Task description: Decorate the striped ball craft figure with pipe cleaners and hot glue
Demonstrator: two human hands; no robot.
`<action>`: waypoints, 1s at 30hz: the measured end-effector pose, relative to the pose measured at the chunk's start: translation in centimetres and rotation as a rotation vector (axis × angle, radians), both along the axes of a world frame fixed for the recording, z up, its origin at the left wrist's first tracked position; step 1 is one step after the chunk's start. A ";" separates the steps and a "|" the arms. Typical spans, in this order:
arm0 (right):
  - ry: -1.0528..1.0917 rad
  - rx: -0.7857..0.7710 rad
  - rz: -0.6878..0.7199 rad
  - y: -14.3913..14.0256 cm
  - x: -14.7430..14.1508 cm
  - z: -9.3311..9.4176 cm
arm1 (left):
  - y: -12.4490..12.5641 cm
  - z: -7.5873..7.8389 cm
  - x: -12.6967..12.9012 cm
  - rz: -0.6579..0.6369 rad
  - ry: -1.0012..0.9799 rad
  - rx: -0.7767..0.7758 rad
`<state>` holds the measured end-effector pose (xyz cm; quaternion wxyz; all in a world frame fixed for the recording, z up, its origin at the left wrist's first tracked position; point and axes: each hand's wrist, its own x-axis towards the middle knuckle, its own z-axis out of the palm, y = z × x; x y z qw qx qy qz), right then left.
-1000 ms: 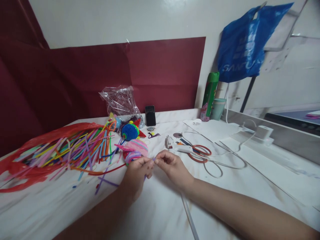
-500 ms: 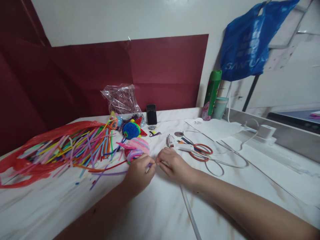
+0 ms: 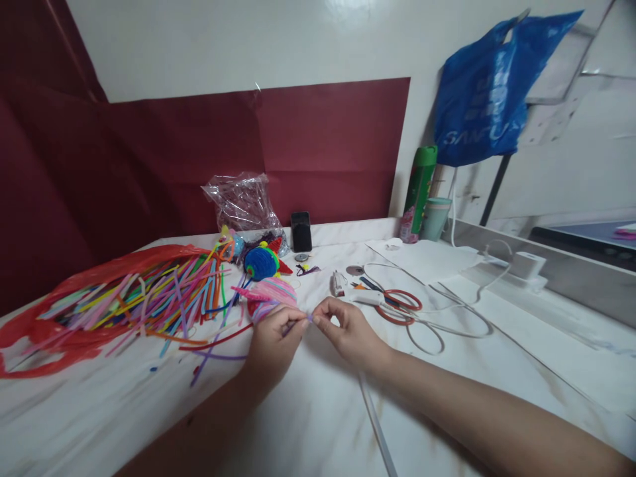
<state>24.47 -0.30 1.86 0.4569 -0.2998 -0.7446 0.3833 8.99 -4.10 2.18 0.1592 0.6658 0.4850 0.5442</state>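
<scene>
Red bag (image 3: 59, 298): lies flat at the far left of the white tabletop (image 3: 308, 424), its mouth turned toward the middle.
Pipe cleaners (image 3: 163, 298): a loose heap in many colours spills out of the red bag; a few purple and red ones lie stretched out toward the left hand.
Clear bag (image 3: 241, 202): crumpled, stands at the back against the dark red wall panel (image 3: 322, 146).
Blue ball (image 3: 259, 263): a wound blue shape with yellow and red bits, just in front of the clear bag.
Pink ball (image 3: 272, 293): a wound pink and purple shape, just behind the left hand.
Left hand (image 3: 271, 344): raised a little over the tabletop, fingers (image 3: 293, 324) pinched narrow on one end of the purple pipe cleaner.
Purple pipe cleaner (image 3: 308, 318): a short piece, held between the two hands above the middle of the tabletop; only a small bit shows.
Right hand (image 3: 348, 331): fingertips pinched on the other end of the purple pipe cleaner, almost meeting the left hand.
Phone (image 3: 301, 231): black, propped upright at the back.
Glue gun (image 3: 355, 291): white, lies behind the right hand, its cable looping to the right.
Scissors (image 3: 397, 303): red handles, beside the glue gun.
Green can (image 3: 420, 192): upright at the back, next to a teal cup (image 3: 436, 218).
Blue bag (image 3: 484, 106): hangs at the upper right.
</scene>
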 end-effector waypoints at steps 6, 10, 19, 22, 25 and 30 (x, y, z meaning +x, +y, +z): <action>0.201 -0.172 0.004 -0.8 -0.9 -0.9 | -0.5 -0.5 0.8 0.022 -0.073 -0.086; 0.116 -0.073 -0.025 -0.9 -1.0 -1.0 | -0.8 0.0 0.8 0.079 0.033 -0.028; -0.407 0.747 -0.013 0.6 0.4 -0.5 | -0.1 -0.6 -1.0 0.020 0.668 0.213; -0.431 0.809 -0.005 0.5 0.7 -0.2 | -0.1 -0.6 -0.9 0.024 0.635 0.207; -0.227 0.551 -0.017 -0.1 0.3 0.1 | -0.3 -0.2 -0.5 0.028 0.399 0.151; 0.029 -0.047 0.036 -0.9 -0.5 -0.3 | -0.7 0.0 0.3 0.077 0.129 0.151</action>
